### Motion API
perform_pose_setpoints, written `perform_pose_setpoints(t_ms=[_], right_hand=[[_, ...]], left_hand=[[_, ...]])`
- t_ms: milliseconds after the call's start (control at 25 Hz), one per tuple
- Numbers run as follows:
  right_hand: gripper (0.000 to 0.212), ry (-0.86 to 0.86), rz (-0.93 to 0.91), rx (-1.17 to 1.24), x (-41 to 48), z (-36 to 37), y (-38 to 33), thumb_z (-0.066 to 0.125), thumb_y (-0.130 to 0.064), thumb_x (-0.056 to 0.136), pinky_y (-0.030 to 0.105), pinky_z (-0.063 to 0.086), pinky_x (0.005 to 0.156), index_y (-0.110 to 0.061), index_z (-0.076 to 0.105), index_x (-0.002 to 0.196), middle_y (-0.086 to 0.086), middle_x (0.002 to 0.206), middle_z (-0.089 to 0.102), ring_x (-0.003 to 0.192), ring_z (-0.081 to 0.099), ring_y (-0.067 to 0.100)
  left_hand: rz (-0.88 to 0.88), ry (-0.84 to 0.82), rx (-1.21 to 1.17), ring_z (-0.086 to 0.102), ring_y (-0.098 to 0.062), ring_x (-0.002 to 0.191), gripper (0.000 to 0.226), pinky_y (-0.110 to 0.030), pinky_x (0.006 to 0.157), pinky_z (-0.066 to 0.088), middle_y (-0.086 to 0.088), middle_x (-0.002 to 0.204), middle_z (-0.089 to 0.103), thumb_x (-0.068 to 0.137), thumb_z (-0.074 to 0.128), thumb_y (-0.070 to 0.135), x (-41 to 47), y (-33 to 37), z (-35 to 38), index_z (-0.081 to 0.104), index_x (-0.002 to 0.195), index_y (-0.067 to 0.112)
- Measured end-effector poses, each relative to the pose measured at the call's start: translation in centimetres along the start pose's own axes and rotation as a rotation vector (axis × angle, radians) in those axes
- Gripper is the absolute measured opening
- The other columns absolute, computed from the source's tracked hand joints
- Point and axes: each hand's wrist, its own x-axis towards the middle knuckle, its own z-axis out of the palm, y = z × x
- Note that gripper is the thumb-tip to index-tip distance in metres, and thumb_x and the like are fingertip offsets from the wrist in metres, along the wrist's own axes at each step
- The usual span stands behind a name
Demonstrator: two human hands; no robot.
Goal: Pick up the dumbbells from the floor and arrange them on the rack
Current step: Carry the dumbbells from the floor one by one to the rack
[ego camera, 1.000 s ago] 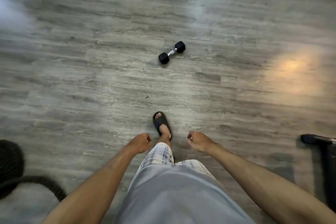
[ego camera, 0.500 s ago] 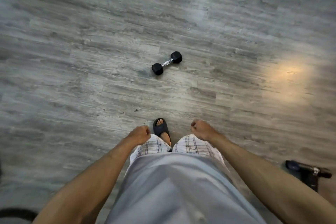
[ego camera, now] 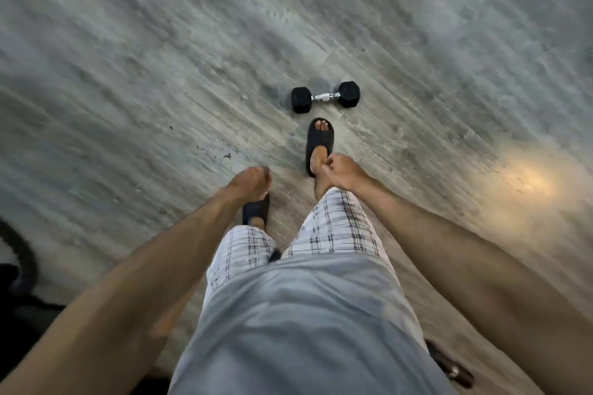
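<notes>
Both hands hang in front of the thighs with fingers loosely curled and nothing in them. The left hand point(ego camera: 250, 184) is over the left sandal, and the right hand point(ego camera: 341, 171) is a little farther forward, over the right ankle. The right foot, in a black sandal point(ego camera: 321, 138), is planted ahead with its toes just short of the dumbbell point(ego camera: 324, 97).

The dumbbell lies on the grey plank floor point(ego camera: 144, 74), straight ahead of the body and slightly to the right. Its long axis runs across the view from left to right, the right head a touch farther away, so the chrome handle sits broadside to the person. The right hand is the nearer one, and a reach down and forward would probably meet the handle crosswise. No rack is in view.

Half a second ago the dumbbell lay well ahead of the feet and on a diagonal. It is now close to the toes and nearly crosswise, and the hands are as empty as they were.
</notes>
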Motion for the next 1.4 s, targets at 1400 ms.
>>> perform_pose_setpoints(t_ms=[1400], right_hand=[[0.023, -0.056, -0.272, -0.533, 46.8, 2.5, 11.0, 0.073, -0.038, 0.083, 0.037, 0.054, 0.064, -0.018, 0.062, 0.088, 0.000, 0.072, 0.062, 0.068, 0.062, 0.024]], left_hand=[[-0.484, 0.336, -1.131, 0.056, -0.029, 0.112, 0.087, -0.041, 0.078, 0.059, -0.009, 0.128, 0.048, 0.047, 0.082, 0.058, 46.6, 1.0, 8.0, 0.041, 0.118, 0.028]])
